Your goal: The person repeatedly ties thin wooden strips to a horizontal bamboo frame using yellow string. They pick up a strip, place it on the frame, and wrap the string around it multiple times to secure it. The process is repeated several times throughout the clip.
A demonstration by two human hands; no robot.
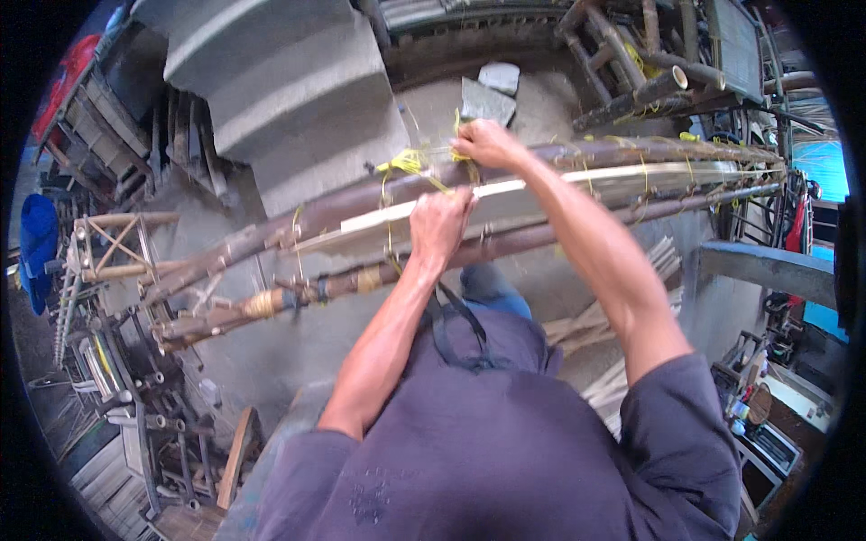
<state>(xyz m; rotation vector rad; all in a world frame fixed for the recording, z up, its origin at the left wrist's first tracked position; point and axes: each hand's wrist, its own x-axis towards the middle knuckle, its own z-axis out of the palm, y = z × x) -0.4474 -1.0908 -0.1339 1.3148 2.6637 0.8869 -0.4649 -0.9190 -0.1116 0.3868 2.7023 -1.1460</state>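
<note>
Two long dark bamboo poles run across in front of me, the far pole (pixel 329 212) and the near pole (pixel 519 238). Pale split strips (pixel 370 219) lie lengthwise between them, with yellow cord wound round at several places. My left hand (pixel 440 224) is closed at the strips, on a length of yellow cord (pixel 435 181) that runs toward the far pole. Just beyond that pole, my right hand (pixel 489 144) is closed on the same colour of cord, drawn up taut. A loose yellow bundle (pixel 402 162) hangs on the pole left of it.
Concrete steps (pixel 289 81) rise at the far left. Grey stone blocks (pixel 488 102) lie on the floor beyond the poles. Bamboo frames (pixel 631 68) stand at the far right, and another bamboo frame (pixel 122 248) is at the left. Loose strips (pixel 600 317) lie under the near pole.
</note>
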